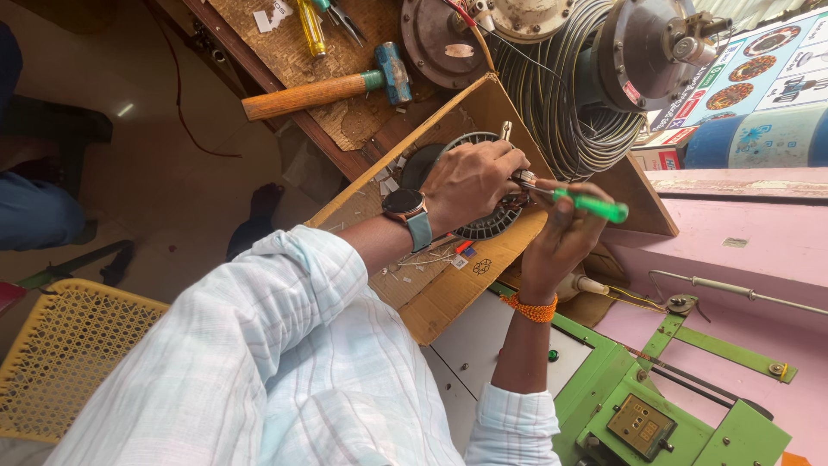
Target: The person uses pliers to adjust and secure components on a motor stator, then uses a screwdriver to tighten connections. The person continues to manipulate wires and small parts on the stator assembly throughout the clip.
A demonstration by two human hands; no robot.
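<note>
My left hand (470, 179), a watch on its wrist, presses down on a round dark ribbed motor part (486, 223) that rests on a sheet of cardboard (448, 285). My right hand (562, 233), with an orange bead bracelet on the wrist, grips a green-handled screwdriver (595, 205) whose tip points left into the part, under my left fingers. The middle of the part is hidden by my left hand.
A wooden-handled hammer (328, 89) and a yellow screwdriver (310, 28) lie on the bench at the back. A coil of cable (561, 103) and metal motor housings (647, 47) stand behind. A green machine (638, 406) is at the lower right, a yellow chair (60, 354) at the left.
</note>
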